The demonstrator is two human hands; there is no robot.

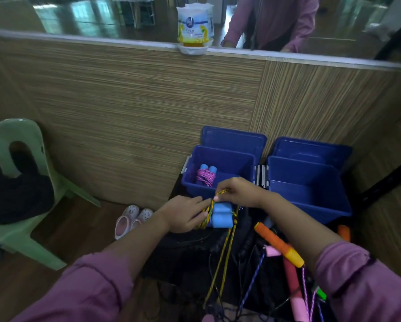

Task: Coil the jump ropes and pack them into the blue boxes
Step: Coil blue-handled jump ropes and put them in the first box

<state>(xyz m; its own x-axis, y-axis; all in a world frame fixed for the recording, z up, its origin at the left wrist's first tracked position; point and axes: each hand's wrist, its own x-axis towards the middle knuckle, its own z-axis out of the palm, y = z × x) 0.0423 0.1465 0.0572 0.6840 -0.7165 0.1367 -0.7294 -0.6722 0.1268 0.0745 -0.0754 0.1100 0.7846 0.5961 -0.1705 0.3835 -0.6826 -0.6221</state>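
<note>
Two open blue boxes stand against the wood wall. The left box [220, 163] holds a coiled pink rope with blue handles [206, 175]; the right box [311, 189] shows nothing inside. In front of the left box, my left hand [183, 213] grips a pair of light-blue handles [221, 216] with a yellow-and-dark rope [220, 259] wound round them. My right hand [239, 190] pinches a loop of that rope just above the handles. The rope's loose length hangs down between my arms.
A heap of jump ropes lies below on a dark surface, among them an orange handle [278, 242] and a pink handle [292, 282]. A green plastic chair [27, 173] stands left, pink shoes [132, 219] on the floor. An air-freshener tub [194, 26] sits on the ledge.
</note>
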